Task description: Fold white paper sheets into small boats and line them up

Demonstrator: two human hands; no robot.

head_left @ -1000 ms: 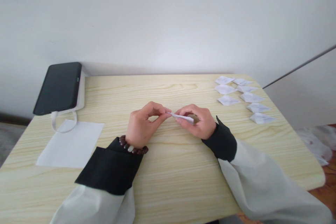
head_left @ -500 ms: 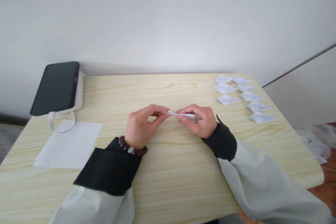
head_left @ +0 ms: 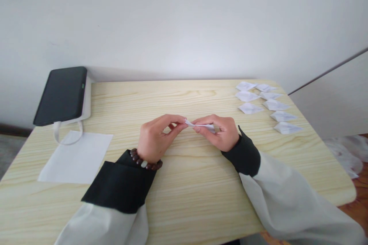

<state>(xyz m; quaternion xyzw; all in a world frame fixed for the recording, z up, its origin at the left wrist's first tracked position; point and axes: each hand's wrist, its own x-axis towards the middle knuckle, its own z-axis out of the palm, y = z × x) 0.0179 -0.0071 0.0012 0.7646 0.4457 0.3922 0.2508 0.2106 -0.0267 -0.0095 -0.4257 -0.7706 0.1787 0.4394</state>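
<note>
Between my hands, above the middle of the wood-grain table (head_left: 195,199), is a small folded white paper (head_left: 189,123). My left hand (head_left: 158,136), with a dark bead bracelet at its wrist, pinches the paper's left tip between thumb and fingers. My right hand (head_left: 218,130) is closed on the paper's right part, thumb in front and fingers behind, hiding some of it. Several folded white paper pieces (head_left: 250,108), pointed at both ends, lie in two columns at the table's back right.
A flat white paper sheet (head_left: 74,160) lies at the left. Behind it a black power bank (head_left: 61,93) rests on a white box (head_left: 87,101), with a white cable loop (head_left: 68,144) hanging over the sheet. A white wall (head_left: 184,26) closes off the back.
The left tip of the folded paper is tilted up slightly more, and a little more of it shows by my left fingertips. Both hands stay almost in place.
</note>
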